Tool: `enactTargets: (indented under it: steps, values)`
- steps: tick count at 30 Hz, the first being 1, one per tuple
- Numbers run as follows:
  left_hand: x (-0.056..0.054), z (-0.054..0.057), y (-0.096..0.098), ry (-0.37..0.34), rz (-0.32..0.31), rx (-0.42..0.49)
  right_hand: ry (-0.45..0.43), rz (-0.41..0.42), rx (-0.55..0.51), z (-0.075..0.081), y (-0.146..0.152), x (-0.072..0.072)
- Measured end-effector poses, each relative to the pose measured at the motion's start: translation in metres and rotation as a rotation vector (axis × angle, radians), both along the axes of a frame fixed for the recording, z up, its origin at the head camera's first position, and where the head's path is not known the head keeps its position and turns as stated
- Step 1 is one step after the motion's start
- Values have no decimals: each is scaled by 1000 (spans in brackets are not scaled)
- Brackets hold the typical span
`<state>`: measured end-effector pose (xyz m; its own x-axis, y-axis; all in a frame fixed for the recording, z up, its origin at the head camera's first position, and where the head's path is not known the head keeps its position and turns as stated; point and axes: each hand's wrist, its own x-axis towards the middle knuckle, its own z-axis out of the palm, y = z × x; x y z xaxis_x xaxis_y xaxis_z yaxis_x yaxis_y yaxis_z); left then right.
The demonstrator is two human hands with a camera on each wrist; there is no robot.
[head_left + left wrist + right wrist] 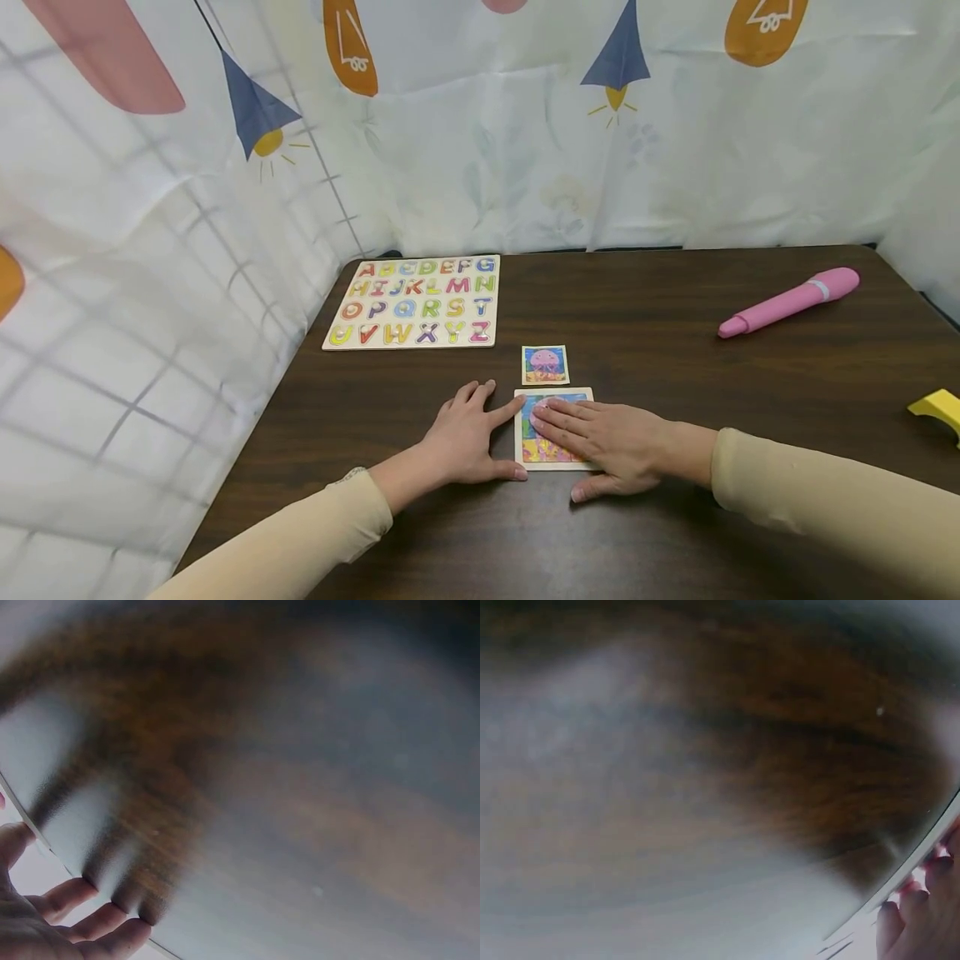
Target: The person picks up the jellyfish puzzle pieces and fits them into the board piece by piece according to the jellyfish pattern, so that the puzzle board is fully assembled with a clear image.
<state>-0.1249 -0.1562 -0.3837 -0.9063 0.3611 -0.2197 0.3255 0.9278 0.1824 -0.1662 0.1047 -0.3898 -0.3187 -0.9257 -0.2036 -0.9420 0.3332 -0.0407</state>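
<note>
A square jigsaw puzzle (551, 451) with a pink jellyfish picture lies flat in a pale frame on the dark table. My right hand (611, 437) rests across its top with extended fingers, covering part of the picture. At the puzzle's left edge, my left hand (468, 437) touches the frame with spread fingers, its thumb near the lower corner. Just beyond the frame is a small jellyfish picture card (545, 365). In the left wrist view, the left fingers (97, 922) reach down to the tabletop; the right wrist view catches the right fingers (915, 915) at its edge.
An alphabet puzzle board (412, 302) with colourful letters lies at the back left of the table (637, 308). A pink pen-shaped object (789, 304) lies at the back right. Part of a yellow object (939, 410) shows at the right edge. Printed curtains hang behind and to the left.
</note>
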Motion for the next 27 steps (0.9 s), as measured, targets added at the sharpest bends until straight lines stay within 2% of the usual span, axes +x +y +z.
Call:
enactTargets:
  steps: [5, 11, 16, 19, 24, 27]
  values:
    - [0, -1, 0, -9, -3, 0, -21, -12, -7, 1, -3, -1]
    - [-2, -2, 0, -5, -6, -10, 0, 4, -40, 0, -9, -1]
    - [-2, -3, 1, -1, -7, -5, 25, 5, -16, 0, -12, 0]
    - [-3, -3, 2, 0, -8, -5, 54, 29, -10, 1, -10, 2]
    - [-3, -2, 2, -2, -5, -7, 69, 96, -59, 0, -7, 8]
    - [-3, -1, 2, -4, 1, -6, 84, 102, -81, -1, -7, 11]
